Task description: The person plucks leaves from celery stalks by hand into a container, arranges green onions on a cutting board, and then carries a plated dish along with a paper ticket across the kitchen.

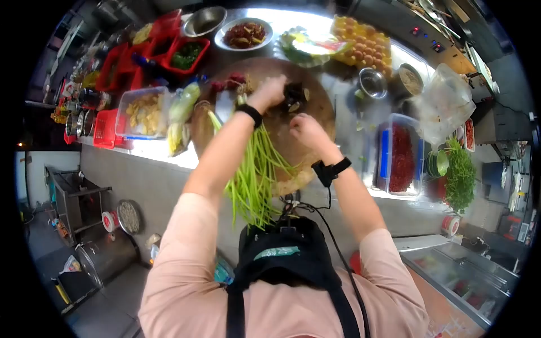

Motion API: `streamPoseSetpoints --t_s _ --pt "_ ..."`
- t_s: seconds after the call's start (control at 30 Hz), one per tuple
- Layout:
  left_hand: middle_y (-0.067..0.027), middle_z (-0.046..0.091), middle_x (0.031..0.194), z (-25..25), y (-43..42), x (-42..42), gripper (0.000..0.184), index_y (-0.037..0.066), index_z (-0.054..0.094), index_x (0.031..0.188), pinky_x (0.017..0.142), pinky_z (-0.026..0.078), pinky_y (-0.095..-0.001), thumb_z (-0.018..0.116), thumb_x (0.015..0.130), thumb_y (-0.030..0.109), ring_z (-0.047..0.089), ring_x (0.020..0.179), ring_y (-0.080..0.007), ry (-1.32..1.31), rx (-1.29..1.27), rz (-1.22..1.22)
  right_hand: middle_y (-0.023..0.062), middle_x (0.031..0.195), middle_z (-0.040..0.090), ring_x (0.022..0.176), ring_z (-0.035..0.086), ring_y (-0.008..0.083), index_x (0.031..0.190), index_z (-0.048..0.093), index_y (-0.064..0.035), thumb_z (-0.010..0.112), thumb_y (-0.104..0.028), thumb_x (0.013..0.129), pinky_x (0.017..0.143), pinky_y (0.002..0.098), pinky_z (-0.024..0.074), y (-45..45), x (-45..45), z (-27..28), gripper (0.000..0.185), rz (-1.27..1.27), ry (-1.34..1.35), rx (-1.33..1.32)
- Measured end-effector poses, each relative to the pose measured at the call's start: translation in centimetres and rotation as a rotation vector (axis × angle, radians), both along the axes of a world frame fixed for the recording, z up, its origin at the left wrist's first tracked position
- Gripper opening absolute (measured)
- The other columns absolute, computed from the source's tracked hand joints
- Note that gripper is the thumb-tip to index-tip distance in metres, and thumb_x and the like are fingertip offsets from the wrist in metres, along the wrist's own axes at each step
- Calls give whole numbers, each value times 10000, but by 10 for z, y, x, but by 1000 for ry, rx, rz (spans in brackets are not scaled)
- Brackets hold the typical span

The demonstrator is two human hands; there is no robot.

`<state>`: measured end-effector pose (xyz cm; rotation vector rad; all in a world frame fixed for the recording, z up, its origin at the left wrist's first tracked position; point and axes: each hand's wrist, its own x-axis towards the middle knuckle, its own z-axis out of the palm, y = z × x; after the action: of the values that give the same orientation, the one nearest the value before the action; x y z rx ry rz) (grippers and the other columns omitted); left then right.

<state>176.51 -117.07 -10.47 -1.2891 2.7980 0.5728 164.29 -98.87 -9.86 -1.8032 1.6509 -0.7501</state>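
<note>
My left hand [269, 94] is over the upper part of a round wooden board [315, 101], its fingers blurred beside a small dark heap [294, 96] with pale bits on it. To the lower right of that heap, my right hand [309, 132] is held above the board with its fingers curled together; whatever may be between them is too small to make out. A bunch of long green stalks [253, 180] lies across the board's left side under my left forearm and hangs over the front edge. Dark red pieces [230, 82] lie near the board's upper left.
Left of the board are a leafy vegetable [183, 104], a clear tub of yellowish slices [144, 112] and red baskets [186, 55]. Behind stand a bowl of dried red food [244, 35] and egg trays [363, 45]. A tub of dark red food [401, 155] is at the right.
</note>
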Motion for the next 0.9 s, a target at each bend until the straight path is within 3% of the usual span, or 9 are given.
streamPoseSetpoints --t_s 0.13,0.23,0.27,0.3,0.37,0.53,0.6,0.7,0.9 --pt "-185 683 928 25 -84 62 316 -11 640 1023 735 531 -358 643 770 177 668 815 -278 379 49 290 189 947 659 904 635 344 1011 637 16 591 -72 781 811 402 504 -12 13 -1 250 10 -205 103" --pt "-77 634 731 -20 -167 120 174 -10 623 841 517 455 -329 551 819 147 601 608 -189 552 121 413 209 1013 666 983 643 320 1093 622 13 526 -20 780 860 375 495 -31 32 -9 329 -50 -404 134" --pt "-45 593 706 6 -171 133 149 12 581 802 488 443 -320 542 837 151 571 583 -166 410 245 508 207 1012 666 985 640 329 1101 614 16 520 -14 780 863 377 494 -37 41 -11 335 -58 -366 112" --pt "-155 655 731 -7 -200 148 251 -69 644 843 523 490 -349 543 798 157 648 636 -223 408 226 606 205 1012 666 987 637 338 1109 606 18 515 -8 780 866 379 494 -52 48 -13 342 -58 -323 69" --pt "-98 613 811 -28 -246 172 189 3 556 957 541 514 -310 567 883 177 603 640 -194 605 477 820 207 1014 664 990 633 347 1118 598 16 505 -6 784 866 379 493 -69 61 -22 348 -74 -331 35" --pt "-203 588 994 -46 -288 176 341 -47 499 1159 714 556 -376 536 903 174 624 862 -296 804 713 978 211 1064 644 1019 617 351 1121 592 -7 487 7 786 867 380 488 -97 81 -26 351 -152 -286 -69" --pt "-215 547 1172 -48 -291 167 357 -14 460 1252 849 525 -448 479 932 142 581 1027 -320 882 784 1008 111 1104 637 1044 604 205 1170 576 -1 457 102 764 888 295 475 -94 87 -16 436 -167 -310 158" --pt "-197 518 1258 -86 -321 163 354 19 426 1308 896 502 -499 412 963 96 572 1065 -323 1156 1052 792 164 1043 633 972 624 294 1071 589 -6 509 41 796 819 354 495 -77 97 16 290 -164 -256 145" --pt "-254 486 1237 -115 -350 150 461 -37 331 1341 799 542 -612 403 887 -5 557 1079 -430 1370 1174 752 109 968 631 915 629 210 1045 596 -5 509 85 812 764 293 491 2 94 50 264 -375 -288 140"
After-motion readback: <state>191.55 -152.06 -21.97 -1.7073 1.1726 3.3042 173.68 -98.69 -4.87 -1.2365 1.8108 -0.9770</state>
